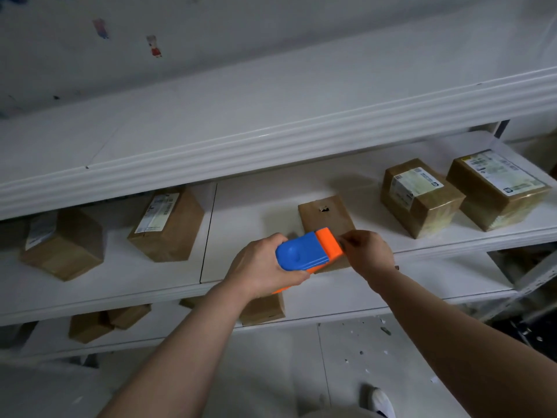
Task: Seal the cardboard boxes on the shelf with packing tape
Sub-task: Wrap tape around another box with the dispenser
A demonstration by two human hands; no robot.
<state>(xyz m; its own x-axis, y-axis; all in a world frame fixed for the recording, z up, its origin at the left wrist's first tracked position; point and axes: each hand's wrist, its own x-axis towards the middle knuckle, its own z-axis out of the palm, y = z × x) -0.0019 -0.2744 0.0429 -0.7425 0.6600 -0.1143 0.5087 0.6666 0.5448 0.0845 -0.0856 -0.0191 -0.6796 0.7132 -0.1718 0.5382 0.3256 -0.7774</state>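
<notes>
My left hand (pixel 262 267) grips a blue and orange tape dispenser (pixel 307 251) held over the front of the middle shelf (pixel 256 206). My right hand (pixel 369 248) pinches at the dispenser's orange end, fingers closed, apparently on the tape end; the tape itself is too thin to make out. Just behind the dispenser lies a flat brown cardboard box (pixel 325 214) with a small hole in its top. Its near part is hidden by the dispenser and my hands.
Two labelled boxes (pixel 420 197) (pixel 497 188) stand to the right on the same shelf, two more (pixel 168 224) (pixel 63 242) to the left. The upper shelf (pixel 271 116) overhangs. Several boxes (pixel 262 309) sit on the lower shelf. Debris lies on the floor (pixel 370 342).
</notes>
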